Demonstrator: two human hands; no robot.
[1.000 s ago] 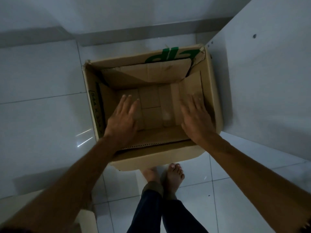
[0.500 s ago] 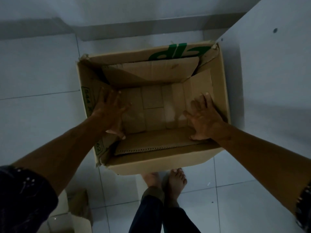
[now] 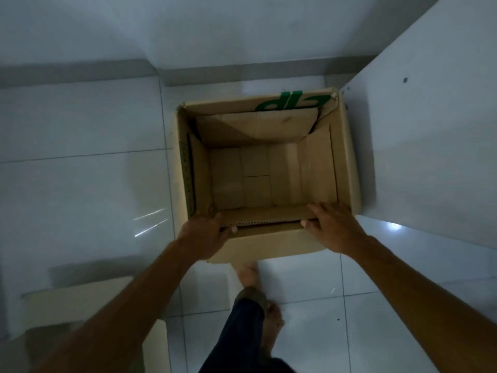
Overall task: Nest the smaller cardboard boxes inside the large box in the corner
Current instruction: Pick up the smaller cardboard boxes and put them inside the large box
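Observation:
The large brown cardboard box [image 3: 347, 162] stands open on the tiled floor in the corner, green letters on its far flap, all flaps folded inward, nothing inside. My left hand [image 3: 204, 235] grips the near rim at its left corner, fingers curled over the folded near flap. My right hand [image 3: 332, 226] holds the same near flap at the right corner, thumb under the edge. A smaller cardboard box [image 3: 80, 305] lies at the lower left, partly behind my left forearm and blurred.
A white panel [image 3: 430, 146] stands against the box's right side. Grey skirting and walls close the corner behind the box. My bare feet [image 3: 250, 275] and dark trousers are just below the box's near wall. Glossy floor tiles spread to the left.
Both hands have drawn back out of the box's inside to its near rim and taken hold of the near flap. The view has pulled back and the box looks farther away.

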